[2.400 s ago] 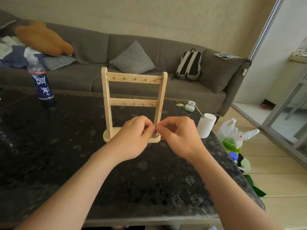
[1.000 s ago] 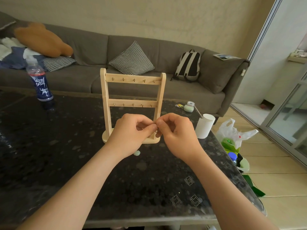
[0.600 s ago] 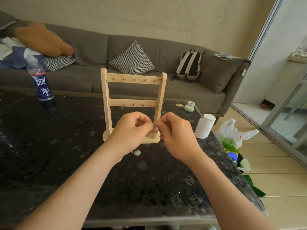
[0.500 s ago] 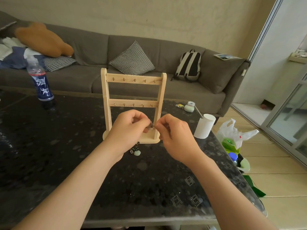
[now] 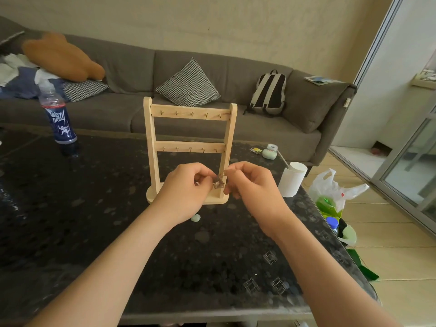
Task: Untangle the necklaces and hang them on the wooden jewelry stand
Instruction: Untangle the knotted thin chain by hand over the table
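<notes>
Black speckled table [image 5: 70,208] lies under the left hand [image 5: 186,192] and right hand [image 5: 252,185]. White paper cup [image 5: 292,181] stands just right of the right hand, small green pot [image 5: 269,152] beyond it, blue-labelled bottle [image 5: 60,121] well off left of the left hand. Grey sofa [image 5: 132,67] far beyond both hands holds checked cushion [image 5: 188,83], backpack [image 5: 269,93], orange plush [image 5: 61,57]; white plastic bag [image 5: 335,192] on floor further right.

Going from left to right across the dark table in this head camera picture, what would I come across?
Water bottle → wooden jewelry stand → small green container → white paper cup. The left hand, right hand and tangled necklaces overlap the stand, so they are left out.
</notes>
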A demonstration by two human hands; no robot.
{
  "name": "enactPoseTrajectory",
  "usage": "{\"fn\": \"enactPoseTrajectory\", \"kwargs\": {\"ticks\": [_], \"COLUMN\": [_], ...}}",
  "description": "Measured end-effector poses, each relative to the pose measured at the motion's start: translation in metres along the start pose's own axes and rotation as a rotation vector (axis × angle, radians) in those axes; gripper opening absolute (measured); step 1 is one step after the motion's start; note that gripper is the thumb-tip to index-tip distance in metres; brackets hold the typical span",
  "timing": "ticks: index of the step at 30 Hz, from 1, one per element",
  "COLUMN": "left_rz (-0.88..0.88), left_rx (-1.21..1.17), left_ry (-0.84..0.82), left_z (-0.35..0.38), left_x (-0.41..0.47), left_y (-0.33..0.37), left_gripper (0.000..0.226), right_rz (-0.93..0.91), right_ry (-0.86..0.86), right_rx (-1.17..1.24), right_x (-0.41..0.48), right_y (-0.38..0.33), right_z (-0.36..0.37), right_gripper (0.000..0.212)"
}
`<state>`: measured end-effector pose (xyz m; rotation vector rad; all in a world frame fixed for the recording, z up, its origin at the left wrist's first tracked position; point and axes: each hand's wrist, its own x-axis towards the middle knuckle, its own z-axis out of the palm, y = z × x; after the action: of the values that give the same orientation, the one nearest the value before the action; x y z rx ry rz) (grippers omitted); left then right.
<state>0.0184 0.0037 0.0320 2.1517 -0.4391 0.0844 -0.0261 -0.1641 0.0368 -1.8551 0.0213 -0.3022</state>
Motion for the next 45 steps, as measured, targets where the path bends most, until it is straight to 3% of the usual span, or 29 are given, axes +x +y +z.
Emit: {"fn": "enactPoseTrajectory", "kwargs": {"ticks": [4, 8, 11, 14, 19, 31, 38, 45], "left_rz": [-0.033, -0.042, -0.04, -0.037, -0.03, -0.033, -0.108, -0.31], "left_rx": [-0.013, -0.111, -0.146, -0.159, -0.175, -0.121, -0.228, -0.494], "left_ry": [-0.069, -0.061, -0.045, -0.021, 0.002, -0.013, 0.029, 0.056], "left_z": [0.003, 0.001, 0.0, 0.001, 0.0, 0.0, -0.003, -0.009], "left_x": [0.0, -0.001, -0.001, -0.002, -0.002, -0.001, -0.002, -0.001], "left_y": [0.0, 0.002, 0.002, 0.002, 0.004, 0.003, 0.005, 0.012], "left_gripper": [0.015, 0.016, 0.012, 0.009, 0.01, 0.009, 0.02, 0.034], "right_rz": [0.123, 0.089, 0.052, -0.014, -0.053, -0.145, -0.249, -0.228], "right_ry": [-0.118, -0.029, 0.003, 0.0, -0.01, 0.04, 0.025, 0.01], "right_rx": [0.329, 0.14, 0.008, -0.15, -0.172, -0.376, -0.546, -0.43], "right_x": [0.003, 0.002, -0.001, -0.002, -0.001, 0.002, 0.0, -0.004], "right_y": [-0.001, 0.0, 0.004, 0.009, 0.011, 0.011, 0.009, 0.002], "right_z": [-0.001, -0.001, -0.001, -0.001, 0.004, 0.0, 0.004, 0.001], "right_gripper": [0.028, 0.037, 0.013, 0.013, 0.003, 0.007, 0.007, 0.012]}}
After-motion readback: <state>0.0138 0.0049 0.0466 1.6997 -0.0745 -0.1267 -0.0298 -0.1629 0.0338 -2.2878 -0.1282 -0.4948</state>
